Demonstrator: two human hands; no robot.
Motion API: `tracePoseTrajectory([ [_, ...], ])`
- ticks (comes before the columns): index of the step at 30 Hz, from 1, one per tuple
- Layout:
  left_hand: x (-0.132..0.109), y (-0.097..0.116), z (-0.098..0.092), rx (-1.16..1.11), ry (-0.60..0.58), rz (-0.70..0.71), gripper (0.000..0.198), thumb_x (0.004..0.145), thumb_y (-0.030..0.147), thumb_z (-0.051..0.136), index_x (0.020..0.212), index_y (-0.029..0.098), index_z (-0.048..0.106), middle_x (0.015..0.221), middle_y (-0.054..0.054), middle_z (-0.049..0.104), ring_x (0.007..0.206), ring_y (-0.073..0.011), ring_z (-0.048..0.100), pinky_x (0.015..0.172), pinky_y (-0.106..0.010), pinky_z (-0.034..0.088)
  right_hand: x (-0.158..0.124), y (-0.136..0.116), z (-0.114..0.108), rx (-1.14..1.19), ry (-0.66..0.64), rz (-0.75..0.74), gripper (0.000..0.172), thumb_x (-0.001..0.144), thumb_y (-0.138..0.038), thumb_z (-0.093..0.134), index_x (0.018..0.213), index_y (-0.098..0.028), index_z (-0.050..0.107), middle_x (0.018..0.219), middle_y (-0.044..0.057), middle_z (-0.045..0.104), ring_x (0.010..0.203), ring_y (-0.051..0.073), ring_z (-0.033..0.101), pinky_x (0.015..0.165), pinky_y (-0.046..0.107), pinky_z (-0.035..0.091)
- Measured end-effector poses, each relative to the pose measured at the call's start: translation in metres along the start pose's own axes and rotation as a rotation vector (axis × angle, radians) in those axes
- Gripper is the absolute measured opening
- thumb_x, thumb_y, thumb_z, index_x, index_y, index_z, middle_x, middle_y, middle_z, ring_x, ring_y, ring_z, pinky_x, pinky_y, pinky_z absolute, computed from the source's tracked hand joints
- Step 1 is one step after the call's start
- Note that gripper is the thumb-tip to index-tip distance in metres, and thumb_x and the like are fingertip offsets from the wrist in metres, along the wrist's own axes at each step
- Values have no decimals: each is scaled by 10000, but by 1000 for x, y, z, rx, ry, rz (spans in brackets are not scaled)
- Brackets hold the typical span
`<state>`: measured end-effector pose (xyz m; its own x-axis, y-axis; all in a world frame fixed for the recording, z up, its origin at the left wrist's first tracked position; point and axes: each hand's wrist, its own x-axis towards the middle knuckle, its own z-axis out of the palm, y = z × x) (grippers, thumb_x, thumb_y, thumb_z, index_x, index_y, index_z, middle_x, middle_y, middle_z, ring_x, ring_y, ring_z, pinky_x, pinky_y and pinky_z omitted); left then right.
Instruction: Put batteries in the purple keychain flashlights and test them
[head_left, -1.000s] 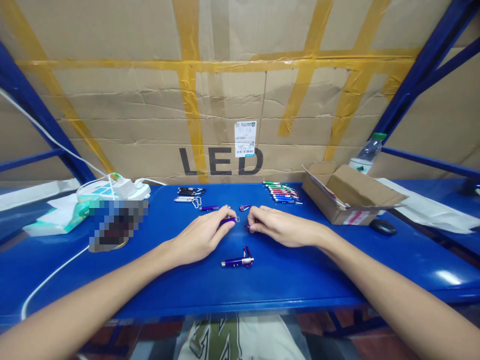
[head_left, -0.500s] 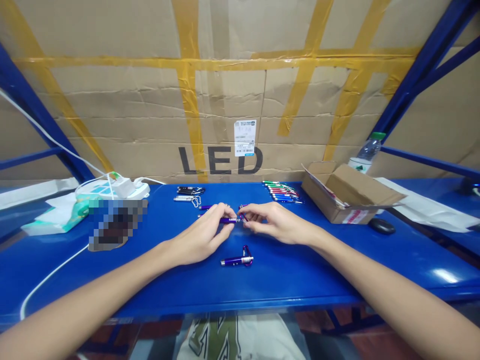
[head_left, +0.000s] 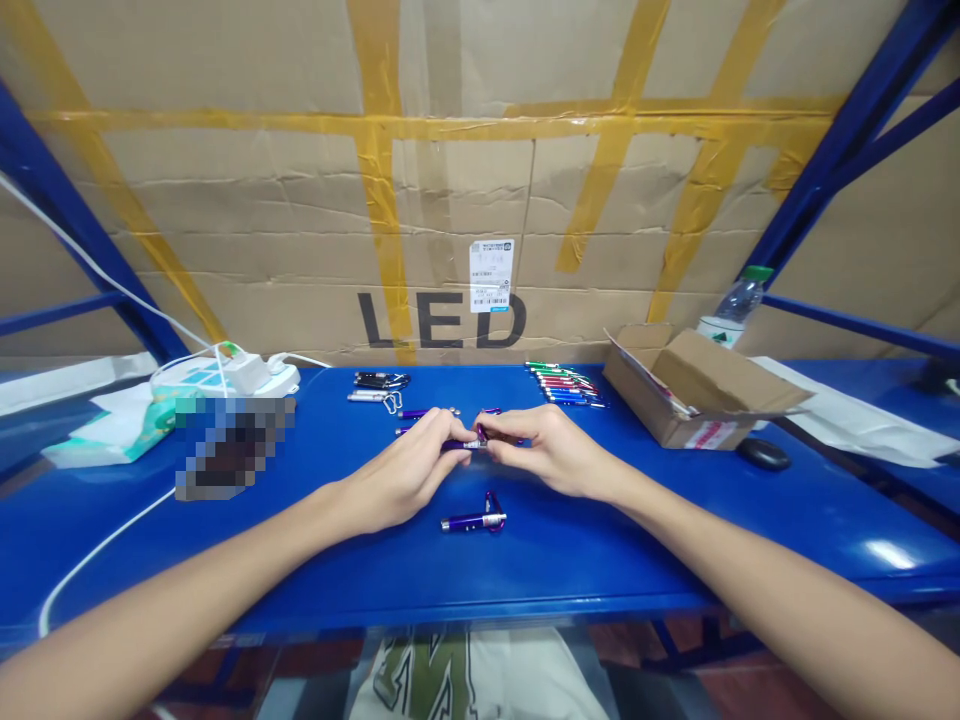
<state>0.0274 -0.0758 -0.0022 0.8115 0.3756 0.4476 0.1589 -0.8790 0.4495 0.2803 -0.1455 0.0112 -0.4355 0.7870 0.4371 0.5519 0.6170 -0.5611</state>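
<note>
Both hands, the left hand (head_left: 405, 470) and the right hand (head_left: 551, 450), pinch a small purple metal keychain flashlight (head_left: 459, 443) between their fingertips, just above the middle of the glossy blue surface (head_left: 600, 560). A second purple flashlight (head_left: 472, 521) lies nearer. An open brown cardboard box (head_left: 697, 390) and a black mouse (head_left: 763, 454) sit to the right, and a white power strip (head_left: 225, 378) to the left. Behind stands a taped cardboard wall printed "LED" (head_left: 442, 320).
</note>
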Motion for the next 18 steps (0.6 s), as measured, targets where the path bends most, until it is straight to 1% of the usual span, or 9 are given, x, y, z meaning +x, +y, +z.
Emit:
tracePoseTrajectory([
  [6,0,-5,4,30,105,41,84,1138,257,533,1218,246,555,1150,-53,669,1085,-212,699,962,-363,569,2,-8,3,5,65,-39,291,1094,-319,577,1189,-179,814,1005,77,826,905,234,731,887,357,555],
  [8,1,-6,5,30,144,55,59,1135,245,530,1192,244,548,1146,-48,690,1076,-204,714,955,-347,574,2,-11,4,36,62,-10,285,1086,-323,588,1176,-176,815,997,65,822,905,228,720,886,349,549],
  [11,2,-7,4,47,178,44,39,1130,247,527,1159,241,551,1141,-46,731,1056,-206,744,927,-331,587,1,-10,4,114,18,84,274,1068,-350,614,1159,-177,806,979,41,804,865,210,691,819,321,542],
  [13,3,-6,3,62,172,-3,77,1129,287,531,1179,239,565,1171,-58,757,1072,-225,764,924,-341,596,1,-7,2,133,19,139,288,1055,-363,629,1210,-173,781,967,38,789,835,198,677,781,311,536],
  [16,5,-4,-2,83,116,-87,166,1126,366,543,1213,237,601,1187,-64,781,1062,-246,777,912,-354,598,1,-2,-1,58,61,190,324,1046,-331,613,1299,-168,734,958,41,767,821,192,662,777,317,515],
  [18,6,-2,-5,110,40,-99,188,1124,383,544,1194,237,637,1147,-56,785,1029,-246,765,907,-358,586,2,0,-4,32,61,230,287,1032,-263,570,1244,-176,742,942,35,755,815,187,651,770,314,497],
])
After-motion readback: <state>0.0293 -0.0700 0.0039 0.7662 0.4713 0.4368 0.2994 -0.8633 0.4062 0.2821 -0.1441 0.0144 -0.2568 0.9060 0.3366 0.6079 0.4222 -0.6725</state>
